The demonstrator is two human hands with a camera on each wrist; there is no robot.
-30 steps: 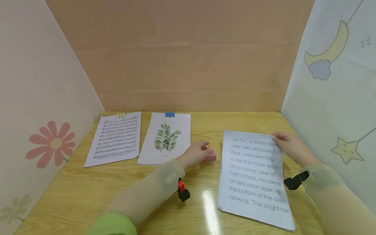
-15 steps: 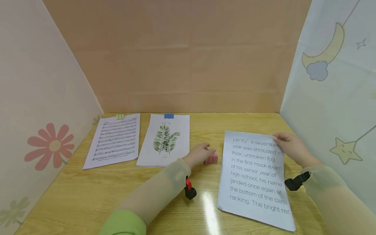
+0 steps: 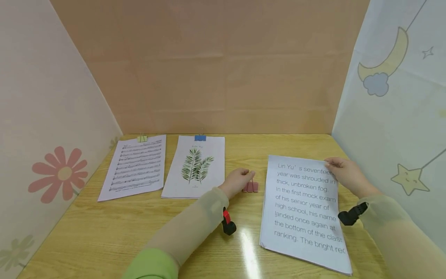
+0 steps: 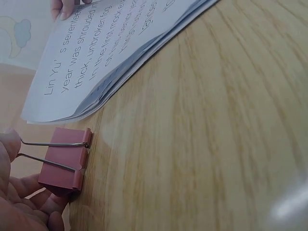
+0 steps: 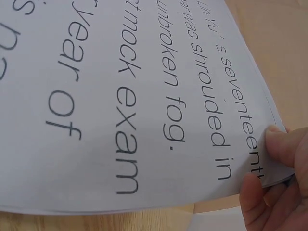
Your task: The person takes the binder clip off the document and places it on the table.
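Pink binder clip (image 4: 63, 163) just beside paper stack's (image 3: 303, 209) edge.

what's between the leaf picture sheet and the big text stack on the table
In the head view, the left hand gripping a pink metal binder clip lies between the palm-leaf printed sheet and the white printed-text paper stack.

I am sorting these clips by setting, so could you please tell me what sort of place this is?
Probably a staged desk booth: a wooden tabletop walled by plain panels with flower and moon drawings. Clipped paper stacks lie on it, and the left hand holds a pink binder clip.
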